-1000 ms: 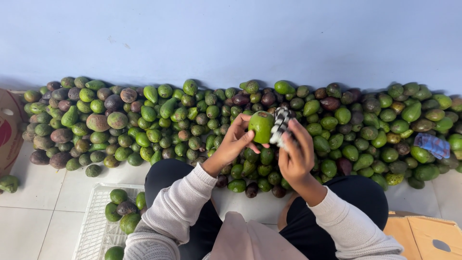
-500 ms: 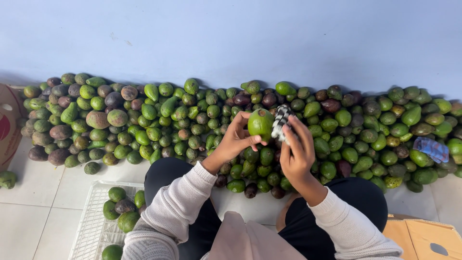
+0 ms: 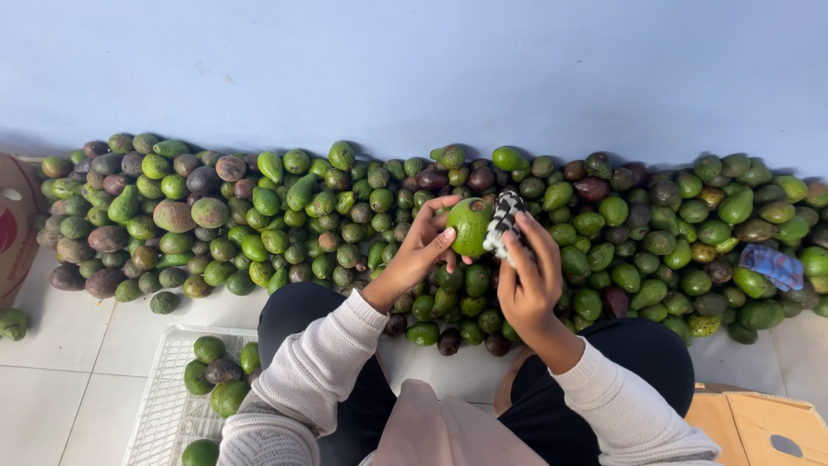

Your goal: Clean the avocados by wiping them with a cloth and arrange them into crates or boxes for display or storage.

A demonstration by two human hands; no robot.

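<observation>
Avocado (image 3: pixel 470 226), green and round, sits at the centre of the frame, gripped by the left hand (image 3: pixel 423 250) with fingers curled around it. Touching its right side, the right hand (image 3: pixel 528 280) clasps a black-and-white checked cloth (image 3: pixel 504 223). Behind them, a long avocado pile (image 3: pixel 259 216) lies against the blue wall (image 3: pixel 414 69); a white crate (image 3: pixel 164 406) sits lower left.

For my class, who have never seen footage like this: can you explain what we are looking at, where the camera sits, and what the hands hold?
The camera sits on a person's head and looks down at their own hands. The left hand holds a green avocado. The right hand presses a black-and-white cloth against it. Ahead, a big avocado pile lies on the tiled floor along a blue wall. A white crate at lower left holds a few more.
</observation>
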